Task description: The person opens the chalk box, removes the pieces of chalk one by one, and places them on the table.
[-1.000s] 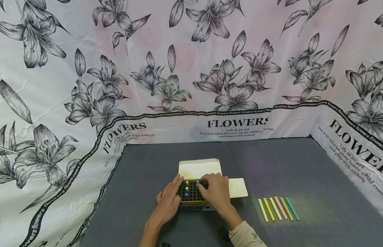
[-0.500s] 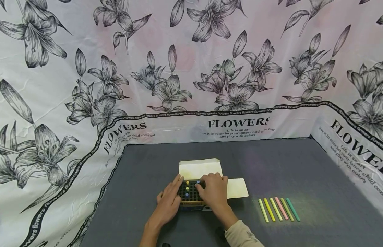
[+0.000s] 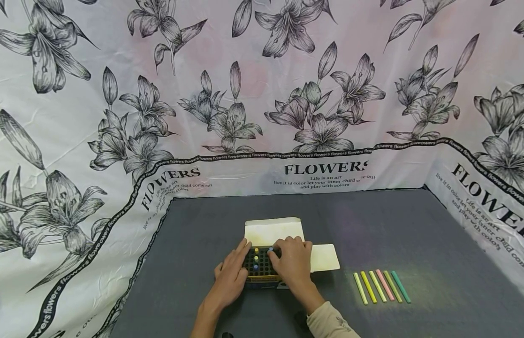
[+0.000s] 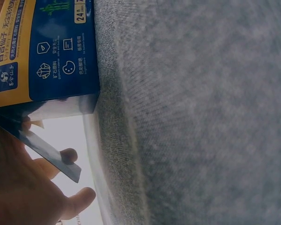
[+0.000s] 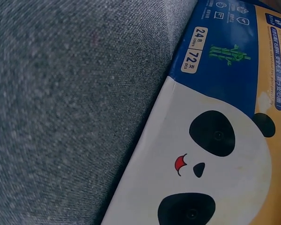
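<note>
An open chalk box [image 3: 262, 278] stands on the dark table, its black grid of holes [image 3: 265, 266] facing up. A yellow, a pale yellow-green and a blue chalk end show in the grid's left column. Along the box's left side lies my left hand [image 3: 231, 272], fingers mostly straight and touching it; the left wrist view shows that hand [image 4: 33, 187] by a side flap [image 4: 51, 150]. With thumb and fingers, my right hand [image 3: 295, 263] pinches a blue chalk stick [image 3: 270, 249] at the back right of the grid; its lower part is hidden.
Several chalk sticks [image 3: 382, 287] in yellow, pink and green lie in a row to the right. The box's back lid [image 3: 273, 229] and right flap [image 3: 326, 258] are folded out. A panda print [image 5: 225, 168] covers the box front. Flower-printed cloth [image 3: 321, 169] borders the table.
My right wrist and sleeve have shifted slightly left since a second ago, and the blue chalk's top is less visible. The left hand and the loose chalk row keep their places.
</note>
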{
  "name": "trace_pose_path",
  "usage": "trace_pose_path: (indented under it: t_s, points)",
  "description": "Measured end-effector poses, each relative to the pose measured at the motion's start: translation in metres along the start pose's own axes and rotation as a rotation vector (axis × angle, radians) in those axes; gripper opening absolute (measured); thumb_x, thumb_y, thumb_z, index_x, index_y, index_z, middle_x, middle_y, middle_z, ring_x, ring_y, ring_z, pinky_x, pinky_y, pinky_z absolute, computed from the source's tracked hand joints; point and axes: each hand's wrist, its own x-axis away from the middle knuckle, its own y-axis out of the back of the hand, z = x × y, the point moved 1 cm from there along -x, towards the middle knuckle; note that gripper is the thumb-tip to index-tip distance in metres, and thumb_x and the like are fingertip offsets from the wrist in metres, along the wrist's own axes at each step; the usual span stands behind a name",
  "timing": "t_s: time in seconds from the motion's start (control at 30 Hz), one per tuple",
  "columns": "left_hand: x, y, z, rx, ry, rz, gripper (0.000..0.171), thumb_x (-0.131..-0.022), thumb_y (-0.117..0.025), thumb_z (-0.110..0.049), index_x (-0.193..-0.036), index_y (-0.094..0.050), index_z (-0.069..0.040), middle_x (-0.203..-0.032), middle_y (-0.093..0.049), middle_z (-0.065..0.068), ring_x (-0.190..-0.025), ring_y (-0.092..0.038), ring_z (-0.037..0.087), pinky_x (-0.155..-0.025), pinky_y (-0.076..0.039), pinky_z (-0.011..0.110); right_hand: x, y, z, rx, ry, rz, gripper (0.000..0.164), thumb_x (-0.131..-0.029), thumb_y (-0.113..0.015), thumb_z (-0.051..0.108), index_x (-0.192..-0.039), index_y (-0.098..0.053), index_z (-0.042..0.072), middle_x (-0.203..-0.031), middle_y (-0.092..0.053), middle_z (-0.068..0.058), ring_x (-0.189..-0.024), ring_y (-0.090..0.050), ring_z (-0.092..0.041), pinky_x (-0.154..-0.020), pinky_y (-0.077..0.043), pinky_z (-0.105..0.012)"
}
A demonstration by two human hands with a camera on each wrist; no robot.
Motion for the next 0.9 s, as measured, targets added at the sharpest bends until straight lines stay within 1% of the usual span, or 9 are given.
trace_pose_path:
  t_s: [0.23, 0.53, 0.63, 0.77, 0.9]
  points:
    - [0.0002, -0.0002, 0.0004, -0.002, 0.001, 0.0, 0.062, -0.104, -0.032, -0.012, -0.164, -0.025, -0.028, -0.172, -0.018, -0.001, -0.154, -0.02, 0.047, -0.108, -0.012, 0.077, 0.0008, 0.0005, -0.0005, -0.051, 0.016, -0.038, 0.013, -0.078, -0.087, 0.029, -0.083, -0.08, 0.019, -0.076, -0.07, -0.001, -0.074, -0.059, -0.023, -0.077, -0.041, -0.047]
    - [0.0005, -0.0005, 0.0014, -0.004, -0.006, -0.003, 0.062, -0.104, -0.032, -0.012, -0.164, -0.025, -0.029, -0.172, -0.019, -0.001, -0.154, -0.02, 0.047, -0.108, -0.012, 0.077, 0.0002, -0.0007, -0.0037, -0.193, 0.034, -0.075, 0.008, -0.081, -0.085, 0.022, -0.087, -0.079, 0.02, -0.079, -0.075, 0.004, -0.073, -0.059, -0.018, -0.079, -0.04, -0.043]
    - [0.0008, -0.0006, 0.0016, -0.006, -0.005, -0.003, 0.062, -0.105, -0.033, -0.013, -0.164, -0.025, -0.028, -0.172, -0.019, -0.001, -0.154, -0.02, 0.047, -0.109, -0.012, 0.077, -0.0004, -0.0003, -0.0044, -0.242, 0.037, -0.077, 0.008, -0.081, -0.084, 0.02, -0.087, -0.079, 0.019, -0.079, -0.076, 0.005, -0.072, -0.059, -0.017, -0.079, -0.041, -0.044]
    - [0.0008, -0.0006, 0.0017, -0.004, -0.001, -0.002, 0.061, -0.105, -0.032, -0.013, -0.164, -0.025, -0.028, -0.172, -0.018, -0.001, -0.155, -0.02, 0.047, -0.108, -0.012, 0.076, -0.0011, 0.0008, -0.0048, -0.276, 0.032, -0.067, 0.009, -0.082, -0.084, 0.02, -0.088, -0.078, 0.019, -0.081, -0.076, 0.004, -0.072, -0.059, -0.016, -0.079, -0.041, -0.042]
    - [0.0003, -0.0007, 0.0016, -0.006, 0.003, -0.003, 0.062, -0.104, -0.032, -0.012, -0.164, -0.025, -0.027, -0.172, -0.019, 0.0, -0.155, -0.019, 0.047, -0.108, -0.012, 0.076, -0.002, 0.0028, -0.0048, -0.312, 0.03, -0.075, 0.01, -0.082, -0.084, 0.02, -0.09, -0.078, 0.018, -0.082, -0.076, 0.003, -0.072, -0.058, -0.016, -0.078, -0.04, -0.041]
